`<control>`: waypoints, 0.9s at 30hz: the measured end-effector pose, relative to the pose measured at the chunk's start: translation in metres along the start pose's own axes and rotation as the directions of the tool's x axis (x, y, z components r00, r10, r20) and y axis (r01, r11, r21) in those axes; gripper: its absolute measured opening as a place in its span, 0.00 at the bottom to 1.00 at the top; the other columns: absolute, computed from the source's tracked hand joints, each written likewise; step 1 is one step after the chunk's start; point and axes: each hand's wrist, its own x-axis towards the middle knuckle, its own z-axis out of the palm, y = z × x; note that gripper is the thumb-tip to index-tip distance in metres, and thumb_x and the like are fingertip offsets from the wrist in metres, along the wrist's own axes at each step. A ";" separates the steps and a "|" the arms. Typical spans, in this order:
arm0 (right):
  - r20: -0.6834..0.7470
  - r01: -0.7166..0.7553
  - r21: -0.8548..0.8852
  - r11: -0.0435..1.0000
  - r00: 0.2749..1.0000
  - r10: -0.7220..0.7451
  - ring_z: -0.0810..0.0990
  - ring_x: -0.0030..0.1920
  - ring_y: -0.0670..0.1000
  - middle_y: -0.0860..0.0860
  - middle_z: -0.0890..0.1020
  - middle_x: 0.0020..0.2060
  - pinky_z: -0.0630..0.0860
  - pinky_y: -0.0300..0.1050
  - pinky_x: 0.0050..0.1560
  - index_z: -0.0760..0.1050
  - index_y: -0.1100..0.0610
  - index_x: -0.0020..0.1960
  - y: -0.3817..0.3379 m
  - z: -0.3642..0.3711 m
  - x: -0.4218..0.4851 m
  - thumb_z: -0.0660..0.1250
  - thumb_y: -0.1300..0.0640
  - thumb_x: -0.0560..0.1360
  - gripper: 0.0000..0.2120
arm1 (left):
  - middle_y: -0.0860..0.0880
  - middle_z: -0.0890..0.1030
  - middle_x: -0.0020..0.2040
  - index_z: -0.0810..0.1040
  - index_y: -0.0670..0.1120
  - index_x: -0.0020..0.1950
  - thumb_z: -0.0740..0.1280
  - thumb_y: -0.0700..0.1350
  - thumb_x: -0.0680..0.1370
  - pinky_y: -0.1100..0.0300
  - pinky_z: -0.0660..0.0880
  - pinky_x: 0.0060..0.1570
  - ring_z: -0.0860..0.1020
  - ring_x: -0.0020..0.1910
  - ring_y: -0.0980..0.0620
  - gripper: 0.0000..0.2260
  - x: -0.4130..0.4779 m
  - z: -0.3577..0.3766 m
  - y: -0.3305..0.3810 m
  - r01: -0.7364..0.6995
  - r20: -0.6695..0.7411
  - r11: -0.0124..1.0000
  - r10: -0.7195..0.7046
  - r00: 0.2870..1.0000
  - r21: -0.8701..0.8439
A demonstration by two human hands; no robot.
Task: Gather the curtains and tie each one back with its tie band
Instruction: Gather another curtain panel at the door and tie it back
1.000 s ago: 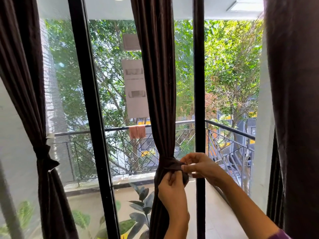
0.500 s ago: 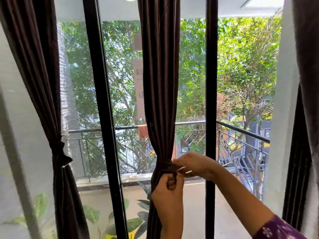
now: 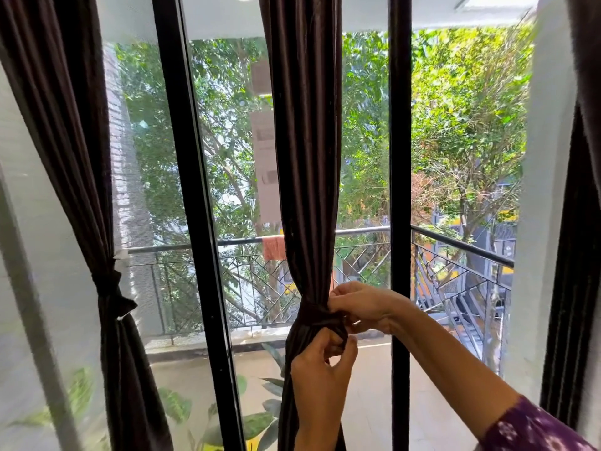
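a: how far along?
b: left curtain is tied. middle curtain is gathered, band round it, left hand and right hand pinching its ends (knot unfinished, i'd judge). right curtain looks untied.

Balcony floor behind the glass
Pale and sunlit — a leafy plant stands at its near edge, and a black railing borders its far side, with an orange cloth draped over the top bar.
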 end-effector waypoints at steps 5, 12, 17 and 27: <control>-0.051 -0.023 0.091 0.996 0.998 0.027 0.71 0.28 0.47 0.52 0.73 0.30 0.68 0.38 0.32 0.69 0.56 0.38 0.004 -0.003 -0.001 0.59 0.65 0.77 0.10 | 0.53 0.71 0.25 0.75 0.46 0.32 0.73 0.53 0.71 0.64 0.67 0.28 0.66 0.25 0.58 0.14 0.012 -0.012 0.007 0.154 -0.266 0.948 -0.230 0.936 -0.278; -0.051 -0.067 0.337 0.939 0.995 0.089 0.74 0.36 0.51 0.54 0.77 0.33 0.64 0.37 0.30 0.70 0.56 0.37 0.010 0.000 0.006 0.61 0.67 0.75 0.10 | 0.53 0.79 0.37 0.76 0.50 0.44 0.47 0.78 0.66 0.70 0.68 0.35 0.75 0.36 0.61 0.35 0.045 -0.001 -0.002 0.149 0.039 0.977 -0.145 0.989 -0.156; 0.037 -0.128 0.609 0.783 0.990 0.132 0.74 0.34 0.48 0.52 0.78 0.35 0.61 0.35 0.27 0.69 0.55 0.36 0.022 0.005 0.006 0.57 0.68 0.74 0.12 | 0.50 0.74 0.30 0.75 0.45 0.40 0.47 0.80 0.63 0.66 0.64 0.28 0.71 0.28 0.61 0.40 0.047 0.008 -0.011 0.081 0.023 0.977 -0.077 0.997 -0.199; 0.095 -0.081 0.896 0.436 0.995 -0.010 0.73 0.37 0.55 0.57 0.77 0.37 0.61 0.46 0.38 0.66 0.57 0.34 0.038 0.012 0.011 0.51 0.72 0.73 0.15 | 0.41 0.83 0.43 0.82 0.45 0.46 0.56 0.78 0.65 0.45 0.76 0.45 0.82 0.44 0.44 0.38 0.061 0.017 -0.024 0.162 0.169 0.912 -0.105 0.980 -0.377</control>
